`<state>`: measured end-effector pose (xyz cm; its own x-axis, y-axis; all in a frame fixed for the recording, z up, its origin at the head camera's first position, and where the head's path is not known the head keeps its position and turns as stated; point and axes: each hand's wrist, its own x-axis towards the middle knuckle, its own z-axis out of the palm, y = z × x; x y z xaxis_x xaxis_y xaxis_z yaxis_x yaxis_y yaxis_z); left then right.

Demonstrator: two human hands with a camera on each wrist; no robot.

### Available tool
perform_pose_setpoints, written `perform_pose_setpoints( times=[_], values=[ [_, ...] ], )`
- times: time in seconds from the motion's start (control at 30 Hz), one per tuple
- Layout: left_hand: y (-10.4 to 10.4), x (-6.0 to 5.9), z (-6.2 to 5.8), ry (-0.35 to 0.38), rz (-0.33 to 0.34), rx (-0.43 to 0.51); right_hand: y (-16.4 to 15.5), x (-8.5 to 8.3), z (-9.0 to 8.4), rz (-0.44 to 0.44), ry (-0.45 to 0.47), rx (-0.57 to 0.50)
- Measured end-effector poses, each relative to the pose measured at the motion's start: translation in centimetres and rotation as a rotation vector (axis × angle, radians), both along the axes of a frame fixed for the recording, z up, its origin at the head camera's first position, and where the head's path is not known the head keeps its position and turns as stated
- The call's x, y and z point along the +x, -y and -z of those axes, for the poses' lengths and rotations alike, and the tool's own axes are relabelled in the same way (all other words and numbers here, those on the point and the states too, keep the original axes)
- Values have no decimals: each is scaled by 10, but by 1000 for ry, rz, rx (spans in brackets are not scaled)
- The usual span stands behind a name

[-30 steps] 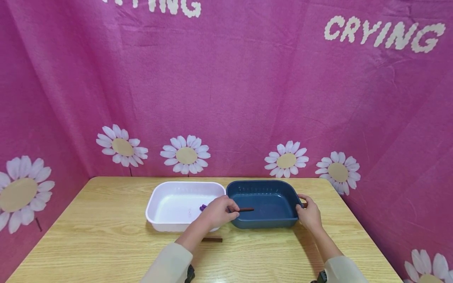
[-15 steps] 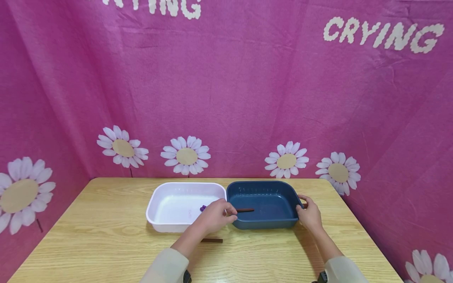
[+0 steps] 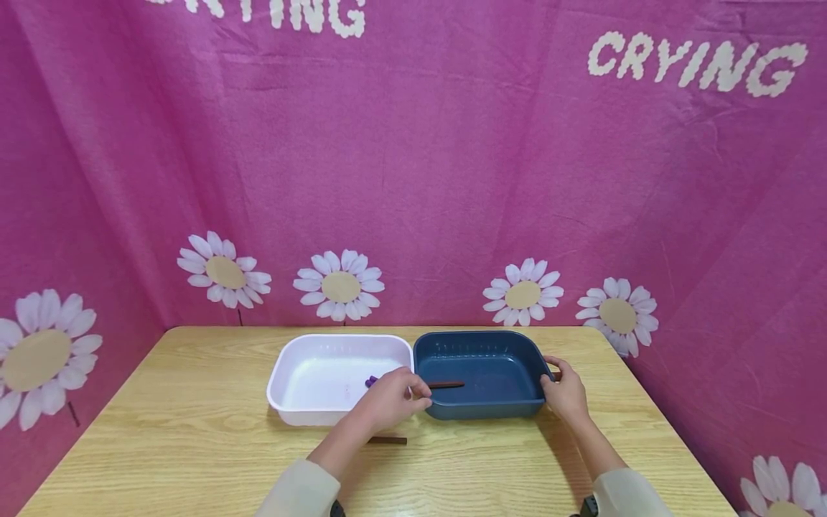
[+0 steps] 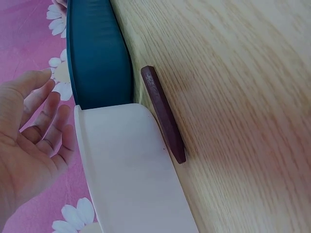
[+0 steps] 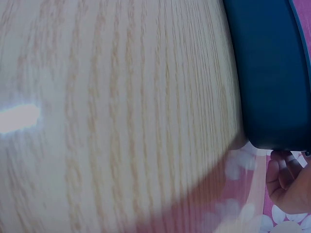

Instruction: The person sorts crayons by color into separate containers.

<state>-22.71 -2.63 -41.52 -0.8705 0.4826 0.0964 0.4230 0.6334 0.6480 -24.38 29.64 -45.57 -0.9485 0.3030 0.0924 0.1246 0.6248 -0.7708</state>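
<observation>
My left hand [image 3: 394, 393] hovers at the adjoining ends of the white basin [image 3: 284, 411] and the dark blue basin [image 3: 484, 411]. Its fingers are loosely bent, with nothing between them in the left wrist view. Inside the blue basin lies a reddish-brown stick [image 3: 449, 384], apart from that hand. My right hand [image 3: 567, 391] holds the blue basin's right end, its thumb at the rim; a brownish patch between thumb and fingers is unclear. Small purple pieces [image 3: 371, 381] sit in the white basin, partly hidden. A dark brown faceted stick [image 4: 164, 116] rests on the table before the basins.
The two basins stand side by side on a wood-grain table [image 3: 194, 431]. Behind and to both sides hangs a pink cloth [image 3: 413, 179] with daisies and lettering.
My left hand has let go of the reddish-brown stick in the blue basin and drawn slightly left, its fingers loosening. The right hand stays at the blue basin's end.
</observation>
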Motion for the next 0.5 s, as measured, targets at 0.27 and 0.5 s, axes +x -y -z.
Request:
perform_pose_setpoints(
  times=[0.27, 0.5],
  values=[
    [2, 2, 1, 7, 0, 2, -1, 0, 1, -3, 5, -6],
    [4, 6, 2, -15, 15, 27, -1, 0, 2, 1, -61, -19]
  ],
)
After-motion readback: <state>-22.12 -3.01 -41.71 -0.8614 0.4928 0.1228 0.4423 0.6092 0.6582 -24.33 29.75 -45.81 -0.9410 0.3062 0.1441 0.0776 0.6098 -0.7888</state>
